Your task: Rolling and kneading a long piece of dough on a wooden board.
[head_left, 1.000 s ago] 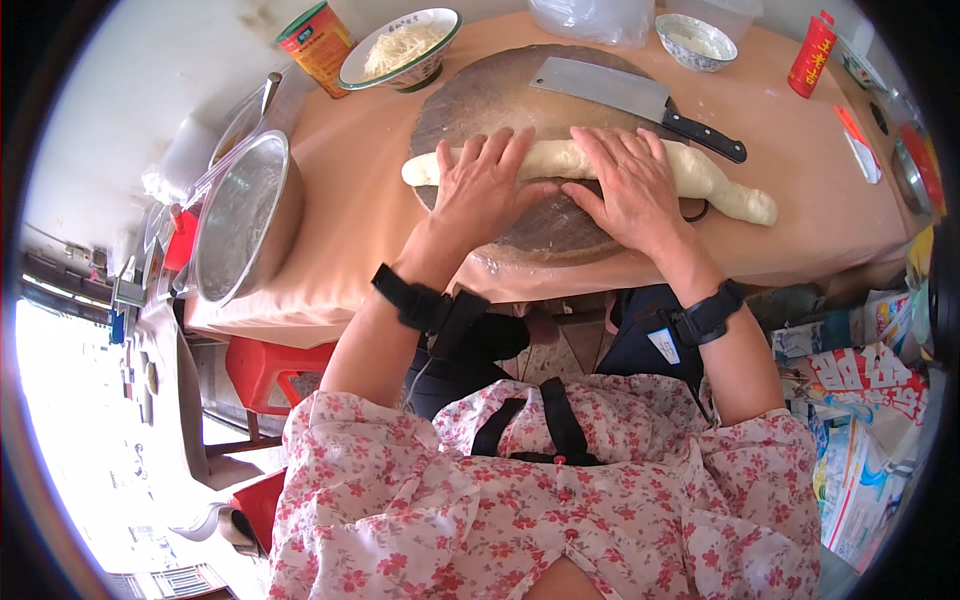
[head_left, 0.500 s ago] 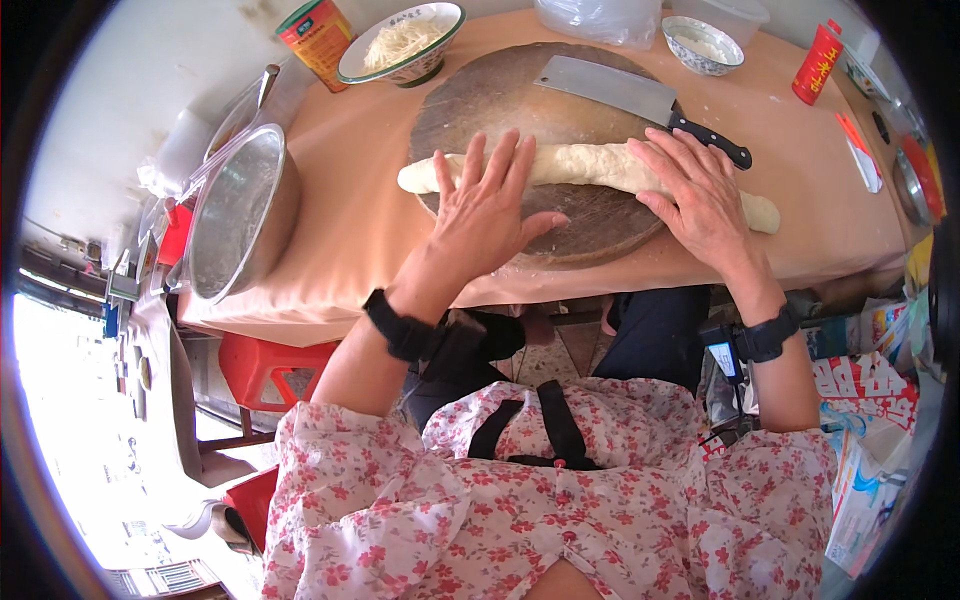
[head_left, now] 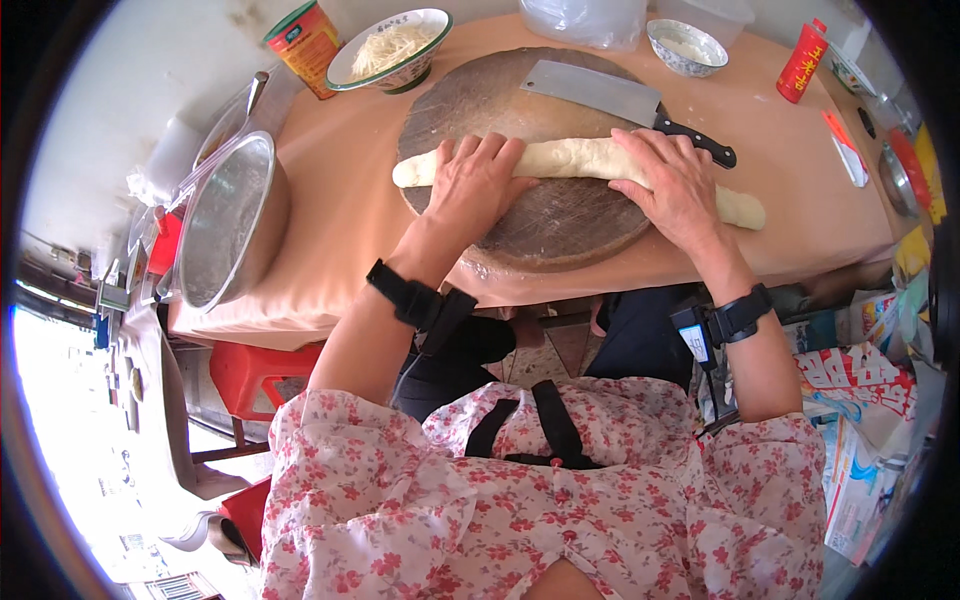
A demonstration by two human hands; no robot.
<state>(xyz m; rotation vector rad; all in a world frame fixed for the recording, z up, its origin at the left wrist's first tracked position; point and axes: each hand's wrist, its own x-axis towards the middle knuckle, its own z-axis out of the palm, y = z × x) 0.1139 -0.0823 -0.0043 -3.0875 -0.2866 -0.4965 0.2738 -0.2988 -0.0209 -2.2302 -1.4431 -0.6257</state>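
Note:
A long pale dough roll [head_left: 571, 156] lies across a round wooden board [head_left: 545, 225], its right end reaching past the board onto the orange cloth. My left hand [head_left: 468, 188] is on the roll's left part with fingers curved over it. My right hand [head_left: 672, 190] grips its right part the same way, with the fingertips partly hidden on the far side. Beyond the roll, a cleaver [head_left: 590, 88] with a black handle lies at the back of the board.
A steel basin [head_left: 225, 220] stands left. At the back are a bowl of pale shreds [head_left: 388, 50], an orange canister [head_left: 310, 55], a small powder bowl [head_left: 687, 47] and plastic containers. A red bottle [head_left: 801, 62] and orange-handled utensil [head_left: 845, 148] sit right. A red stool [head_left: 260, 375] is below.
Since a second ago, my hands have moved apart, the right one rightward along the roll. My left fingers, more spread half a second ago, are now curled over the dough.

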